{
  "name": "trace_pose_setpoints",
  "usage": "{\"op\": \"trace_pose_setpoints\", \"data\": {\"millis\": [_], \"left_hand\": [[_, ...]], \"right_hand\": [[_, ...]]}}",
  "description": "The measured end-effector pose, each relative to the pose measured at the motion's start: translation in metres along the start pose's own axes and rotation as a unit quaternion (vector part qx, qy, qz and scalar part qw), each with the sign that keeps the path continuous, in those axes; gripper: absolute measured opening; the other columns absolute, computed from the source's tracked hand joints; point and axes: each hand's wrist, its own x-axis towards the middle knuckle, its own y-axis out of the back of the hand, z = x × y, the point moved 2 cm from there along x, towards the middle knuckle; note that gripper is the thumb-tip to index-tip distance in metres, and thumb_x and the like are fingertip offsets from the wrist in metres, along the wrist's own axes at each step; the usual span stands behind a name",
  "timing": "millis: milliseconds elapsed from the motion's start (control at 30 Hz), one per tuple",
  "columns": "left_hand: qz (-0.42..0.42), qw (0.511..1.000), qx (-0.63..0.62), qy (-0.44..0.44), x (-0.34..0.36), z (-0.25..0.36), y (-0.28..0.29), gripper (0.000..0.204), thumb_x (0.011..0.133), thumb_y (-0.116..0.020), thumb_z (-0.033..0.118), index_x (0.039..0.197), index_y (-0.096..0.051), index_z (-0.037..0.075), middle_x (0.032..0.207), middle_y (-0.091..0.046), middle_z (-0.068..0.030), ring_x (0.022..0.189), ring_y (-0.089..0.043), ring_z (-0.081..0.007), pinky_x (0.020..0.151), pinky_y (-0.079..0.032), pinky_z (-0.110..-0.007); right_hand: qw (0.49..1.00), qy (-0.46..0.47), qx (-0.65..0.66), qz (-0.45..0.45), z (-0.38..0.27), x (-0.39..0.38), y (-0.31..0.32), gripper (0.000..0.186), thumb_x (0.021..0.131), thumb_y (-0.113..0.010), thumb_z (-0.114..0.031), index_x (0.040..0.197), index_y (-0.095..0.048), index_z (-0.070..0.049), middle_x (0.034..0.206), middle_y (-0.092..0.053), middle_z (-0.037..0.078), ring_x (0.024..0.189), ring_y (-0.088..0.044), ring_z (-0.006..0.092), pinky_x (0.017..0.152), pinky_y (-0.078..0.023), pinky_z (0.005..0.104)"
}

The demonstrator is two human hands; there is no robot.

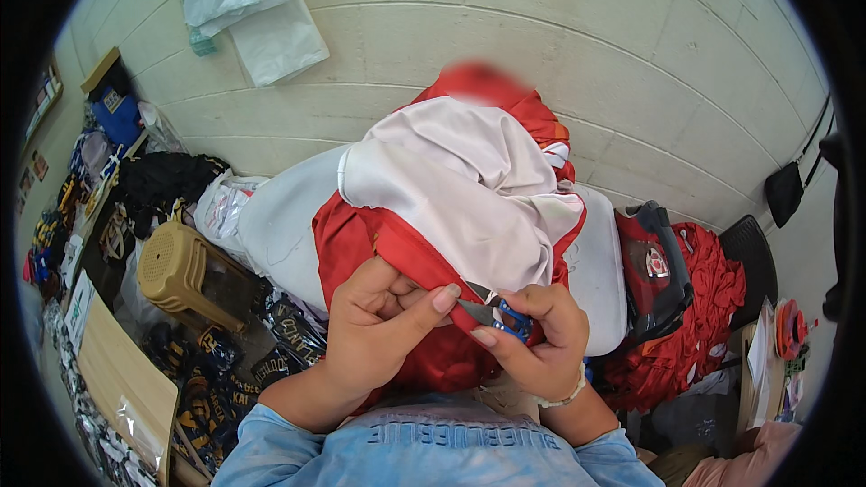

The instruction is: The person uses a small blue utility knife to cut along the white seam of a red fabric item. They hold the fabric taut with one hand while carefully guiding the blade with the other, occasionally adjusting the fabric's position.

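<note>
A red and white garment (451, 171) of smooth cloth lies heaped on a pale padded board in front of me. My left hand (379, 325) pinches the red edge of the cloth between thumb and fingers. In my right hand (546, 334) is a pair of small thread snips (512, 323) with blue handles, thumb on one side and fingers on the other. The dark blades point left at the red edge, close to my left thumb. Whether they touch a thread is too small to tell.
The pale board (289, 216) stands against a block wall (388, 45). Right of it sit a red and black appliance (651, 266) and piled red cloth (708, 307). A tan stool (176, 261) and dark bagged garments (212, 388) are left. Someone's pink clothing (767, 455) shows lower right.
</note>
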Motion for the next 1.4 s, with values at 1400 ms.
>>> {"op": "trace_pose_setpoints", "data": {"millis": [1400], "left_hand": [[-0.001, 0.999, -0.001, -0.032, 0.007, 0.007, 0.002, 0.034, 0.085, -0.053, -0.009, 0.118, -0.044, -0.007, 0.112, -0.057, -0.0179, 0.1, -0.06, -0.0203, 0.084, -0.052, -0.031]], "right_hand": [[0.999, -0.022, -0.016, 0.02, 0.0, -0.015, 0.011, 0.03, 0.067, -0.078, -0.008, 0.087, -0.058, 0.002, 0.069, -0.062, 0.008, 0.058, -0.062, 0.0128, 0.052, -0.046, 0.0215]]}}
